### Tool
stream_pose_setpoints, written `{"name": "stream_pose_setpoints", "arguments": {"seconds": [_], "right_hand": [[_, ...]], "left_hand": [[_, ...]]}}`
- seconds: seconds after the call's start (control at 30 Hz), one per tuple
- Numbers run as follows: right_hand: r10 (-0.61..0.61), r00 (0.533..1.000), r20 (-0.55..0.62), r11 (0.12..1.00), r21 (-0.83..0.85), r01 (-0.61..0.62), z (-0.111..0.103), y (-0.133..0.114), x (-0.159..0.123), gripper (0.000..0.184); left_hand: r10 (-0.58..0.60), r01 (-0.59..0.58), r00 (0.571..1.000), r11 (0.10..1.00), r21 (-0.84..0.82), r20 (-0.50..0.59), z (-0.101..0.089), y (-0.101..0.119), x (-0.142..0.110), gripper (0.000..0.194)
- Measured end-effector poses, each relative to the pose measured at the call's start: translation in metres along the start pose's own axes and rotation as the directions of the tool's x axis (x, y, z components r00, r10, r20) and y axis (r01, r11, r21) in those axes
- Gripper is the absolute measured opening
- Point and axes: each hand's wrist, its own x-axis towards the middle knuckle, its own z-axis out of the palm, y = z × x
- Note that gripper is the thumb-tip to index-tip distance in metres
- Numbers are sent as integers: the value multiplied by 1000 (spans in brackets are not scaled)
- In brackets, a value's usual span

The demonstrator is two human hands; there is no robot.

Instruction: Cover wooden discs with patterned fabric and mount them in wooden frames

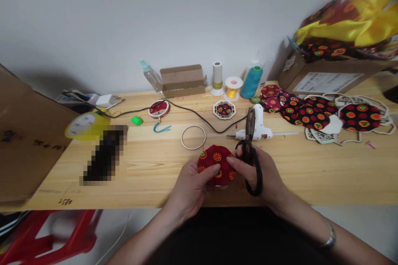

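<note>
Well, a long pine workbench [155, 174] spreads out in front of my hands, with a white wall behind it and a cardboard box [323, 76] beyond my right hand, topped by yellow and patterned cloth [348, 20]. Past my right hand lies a heap of patterned fabric circles [311, 112] among pale lattice frames [323, 136]. Straight ahead of my fingers, a white hot glue gun [255, 126] rests on its side, its black cord [199, 116] trailing off beyond my left hand. Nearer still, just past my left hand, lies a bare wooden hoop [193, 137]. Farther ahead stand a teal thread cone [251, 83] and a gold thread spool [233, 87]. Between my hands, held clear above the bench, is a red fabric disc [216, 165] printed with orange-and-green rounds. My left hand [189, 186] cups it from below, with my left fingers [214, 169] clasped over its face. My right hand [261, 169] pinches its edge between my right fingers [231, 160] while also clenching dark scissors [250, 149], their blades closed and pointing away from me, their looped handles hanging below my grip.
</note>
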Motion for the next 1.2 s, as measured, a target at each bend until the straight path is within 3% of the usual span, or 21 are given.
{"name": "stream_pose_setpoints", "arguments": {"seconds": [0.47, 0.6, 0.77, 0.9, 1.03, 1.1, 1.2], "right_hand": [[49, 998, 35, 998, -47, -48, 2, 5, 2, 31], [42, 998, 47, 998, -57, -40, -6, 1, 1, 33], [-84, 988, 126, 966, -231, 112, -31, -9, -7, 37], [-120, 971, 209, 857, -472, 207, -39, -15, -19, 32], [-176, 979, 106, 642, -741, 196, -38, -17, -25, 35], [-219, 971, 94, 558, -804, 203, -39, -16, -26, 37], [-237, 957, 164, 492, -830, 264, -43, -12, -27, 37]], "left_hand": [[-19, 17, 999, 999, -31, -38, -3, -4, 1, 34], [-4, 3, 999, 999, -34, -45, -5, -3, 1, 33], [40, -43, 998, 997, -65, -48, -7, -1, -1, 32], [83, -84, 996, 994, -76, -9, -8, -3, -1, 30], [114, -116, 992, 992, -50, -46, -10, -5, 1, 29], [119, -121, 991, 992, -37, -62, -10, -4, 2, 31], [124, -126, 990, 992, -19, -69, -10, -3, 2, 33]]}}
